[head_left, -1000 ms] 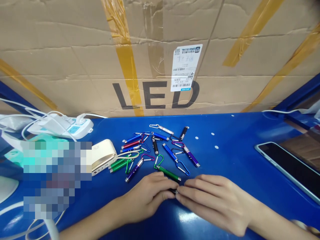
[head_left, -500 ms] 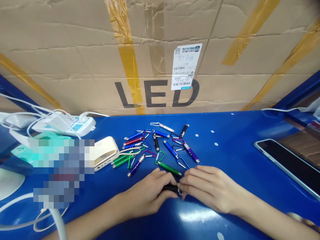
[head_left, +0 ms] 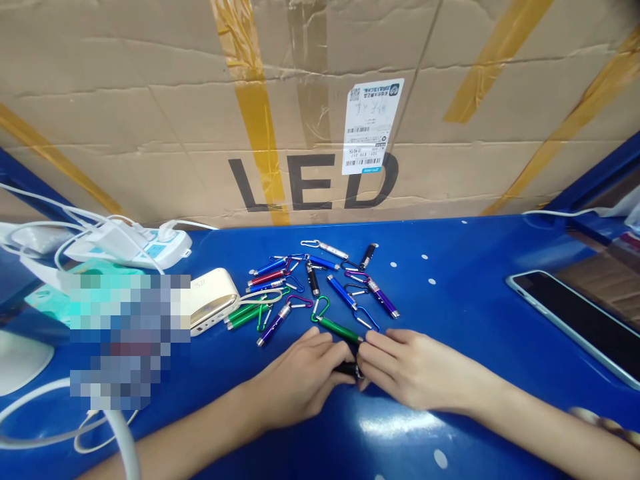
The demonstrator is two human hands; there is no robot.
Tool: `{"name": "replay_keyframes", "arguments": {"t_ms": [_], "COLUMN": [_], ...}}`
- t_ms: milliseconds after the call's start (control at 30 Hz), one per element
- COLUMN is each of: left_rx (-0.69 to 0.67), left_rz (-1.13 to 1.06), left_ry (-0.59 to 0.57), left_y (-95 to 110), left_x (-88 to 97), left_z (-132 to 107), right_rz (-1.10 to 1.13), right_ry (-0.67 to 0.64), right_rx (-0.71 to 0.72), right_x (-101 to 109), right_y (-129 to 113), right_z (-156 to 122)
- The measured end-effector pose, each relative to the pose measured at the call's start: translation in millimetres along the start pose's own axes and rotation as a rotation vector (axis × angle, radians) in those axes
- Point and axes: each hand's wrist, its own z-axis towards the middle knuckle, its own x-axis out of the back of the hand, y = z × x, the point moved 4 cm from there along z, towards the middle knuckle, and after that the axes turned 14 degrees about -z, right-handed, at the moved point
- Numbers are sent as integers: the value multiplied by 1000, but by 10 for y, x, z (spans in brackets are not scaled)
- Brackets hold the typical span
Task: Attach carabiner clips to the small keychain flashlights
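Here we go: the left hand (head_left: pixel 300 377) and right hand (head_left: pixel 415 370) meet low on the blue table (head_left: pixel 450 300), both closed on a small black penlight (head_left: pixel 347 368). Left fingers (head_left: pixel 334 353) curl over its barrel, right fingers (head_left: pixel 385 353) pinch its metal end, though the exact grip is partly hidden. Just above the fingertips lies a green penlight (head_left: pixel 340 330), and beyond it a loose scatter of colored penlights (head_left: pixel 310 287) with carabiner clips (head_left: pixel 299 301). Off to the left, a cream power bank (head_left: pixel 215 300) sits beside them; a phone (head_left: pixel 575 320) lies well to the right.
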Motion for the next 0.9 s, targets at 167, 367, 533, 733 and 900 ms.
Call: {"name": "replay_keyframes", "arguments": {"t_ms": [167, 367, 533, 733, 900], "left_rx": [-6, -24, -55, -28, -25], "left_rz": [14, 136, 175, 110, 86], "left_ry": [50, 65, 57, 109, 149], "left_y": [-2, 20, 51, 37, 43], "left_x": [17, 7, -2, 20, 51], "left_z": [17, 2, -4, 10, 3], "right_rz": [114, 577, 839, 831, 798], "right_ry": [-100, -354, -501, -479, -424], "right_rx": [-39, -362, -482, -488, -476], "right_x": [-55, -115, -130, -76, -58], "right_y": [21, 33, 50, 148, 187], "right_z": [42, 81, 71, 68, 88]}}
